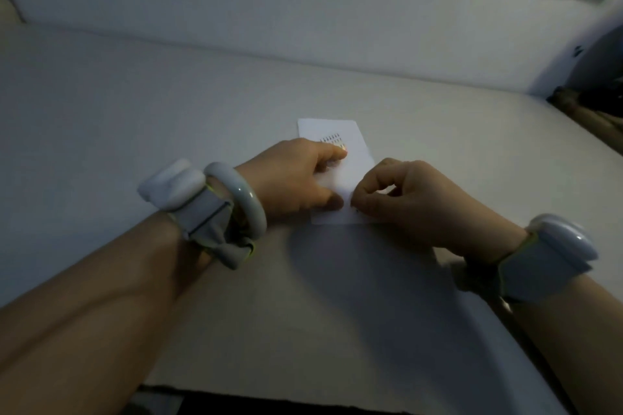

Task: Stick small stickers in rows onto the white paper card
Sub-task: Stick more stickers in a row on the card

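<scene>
Two short sticker rows [332, 139] are being shown at 12 o'clock on white card [357, 145]; lots left. Card's being pinned by left hand [290, 175]; right hand [404, 194] pinching, maybe a sticker, can't tell.

The white bench [168, 104] carries the white paper card [350, 135] near its middle, a little toward the right edge, lying flat with rows of small stickers [331, 138] on its far half, and both hands rest on it.
</scene>
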A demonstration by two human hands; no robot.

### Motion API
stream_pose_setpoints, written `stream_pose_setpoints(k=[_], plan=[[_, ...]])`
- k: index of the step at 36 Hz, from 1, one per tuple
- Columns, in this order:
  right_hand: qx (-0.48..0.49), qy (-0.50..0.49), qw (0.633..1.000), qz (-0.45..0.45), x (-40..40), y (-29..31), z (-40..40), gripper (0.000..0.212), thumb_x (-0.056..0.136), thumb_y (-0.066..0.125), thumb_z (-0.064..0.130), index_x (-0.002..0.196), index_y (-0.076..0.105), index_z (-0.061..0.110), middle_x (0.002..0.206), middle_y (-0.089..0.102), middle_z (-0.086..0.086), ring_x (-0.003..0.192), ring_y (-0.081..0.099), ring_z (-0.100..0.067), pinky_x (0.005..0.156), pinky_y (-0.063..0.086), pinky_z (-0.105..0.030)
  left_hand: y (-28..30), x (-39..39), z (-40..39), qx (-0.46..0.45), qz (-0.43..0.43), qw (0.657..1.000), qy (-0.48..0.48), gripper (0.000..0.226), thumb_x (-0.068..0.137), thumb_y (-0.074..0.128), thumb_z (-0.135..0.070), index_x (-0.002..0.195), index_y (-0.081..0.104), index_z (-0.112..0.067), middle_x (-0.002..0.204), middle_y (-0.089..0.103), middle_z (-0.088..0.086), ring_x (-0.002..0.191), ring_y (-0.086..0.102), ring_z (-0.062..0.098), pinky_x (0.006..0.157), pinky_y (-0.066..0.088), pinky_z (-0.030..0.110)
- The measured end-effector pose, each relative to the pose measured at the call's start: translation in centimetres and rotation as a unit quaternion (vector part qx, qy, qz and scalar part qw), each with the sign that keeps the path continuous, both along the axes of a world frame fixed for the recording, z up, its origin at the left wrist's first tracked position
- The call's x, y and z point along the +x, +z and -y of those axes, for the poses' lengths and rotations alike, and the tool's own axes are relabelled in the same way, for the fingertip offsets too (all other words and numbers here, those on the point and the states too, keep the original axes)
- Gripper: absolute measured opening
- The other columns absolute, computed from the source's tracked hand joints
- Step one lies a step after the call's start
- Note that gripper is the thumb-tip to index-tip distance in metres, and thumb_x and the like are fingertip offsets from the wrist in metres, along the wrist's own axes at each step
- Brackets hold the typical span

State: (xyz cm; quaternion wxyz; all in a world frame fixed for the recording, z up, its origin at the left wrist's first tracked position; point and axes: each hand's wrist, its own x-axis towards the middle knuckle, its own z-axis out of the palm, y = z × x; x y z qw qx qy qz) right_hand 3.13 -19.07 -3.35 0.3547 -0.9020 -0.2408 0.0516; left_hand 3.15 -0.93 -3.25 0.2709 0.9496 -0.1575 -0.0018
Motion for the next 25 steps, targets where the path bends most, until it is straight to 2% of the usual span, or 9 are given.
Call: stream_pose_setpoints(k=[5,13,18,22,25], plan=[[-0.022,0.009,1.0,0.012,0.1,-0.2,-0.2,0.015,0.081,0.066,0.023,0.07,0.066,0.033,0.09,0.058,0.011,0.071,0.051,-0.002,0.065,0.036,-0.018,-0.1,0.0,0.0,-0.002,-0.002,1.0,0.001,0.068,0.077,0.072,-0.027,0.138,0.042,-0.025,0.133,0.053,-0.001,0.116,0.051,0.01,0.089,0.03,0.01],[-0.046,0.019,0.997,0.051,0.4,-0.8,-0.3,0.02,0.08,0.067,0.022,0.068,0.063,0.038,0.088,0.058,0.011,0.071,0.053,0.005,0.062,0.035,-0.005,0.0,-0.1,0.1,0.003,-0.001,1.0,0.001,0.066,0.078,0.071,-0.027,0.137,0.043,-0.023,0.135,0.053,-0.001,0.117,0.051,0.011,0.085,0.029,0.008],[-0.063,0.02,0.994,0.083,0.5,-1.0,-0.2,0.012,0.08,0.065,0.022,0.073,0.066,0.031,0.087,0.056,0.011,0.077,0.049,-0.004,0.065,0.033,-0.003,0.0,-0.1,0.1,0.005,-0.005,1.0,-0.002,0.064,0.078,0.07,-0.024,0.137,0.044,-0.022,0.134,0.053,-0.001,0.117,0.051,0.009,0.082,0.027,0.003],[-0.085,0.025,0.99,0.114,0.2,-1.2,-0.3,0.009,0.082,0.063,0.022,0.076,0.066,0.028,0.084,0.053,0.013,0.085,0.04,-0.009,0.069,0.03,-0.004,0.1,-0.1,0.0,0.01,-0.012,1.0,-0.005,0.063,0.079,0.07,-0.024,0.137,0.044,-0.021,0.135,0.052,-0.002,0.119,0.05,0.009,0.087,0.029,0.006],[-0.096,0.027,0.985,0.14,0.0,-1.5,-0.5,0.007,0.083,0.062,0.021,0.077,0.065,0.025,0.087,0.055,0.007,0.09,0.039,-0.012,0.071,0.031,-0.006,0.1,-0.1,0.0,0.004,-0.021,1.0,-0.008,0.064,0.079,0.07,-0.022,0.137,0.043,-0.021,0.135,0.052,-0.002,0.119,0.05,0.008,0.087,0.028,0.006]])
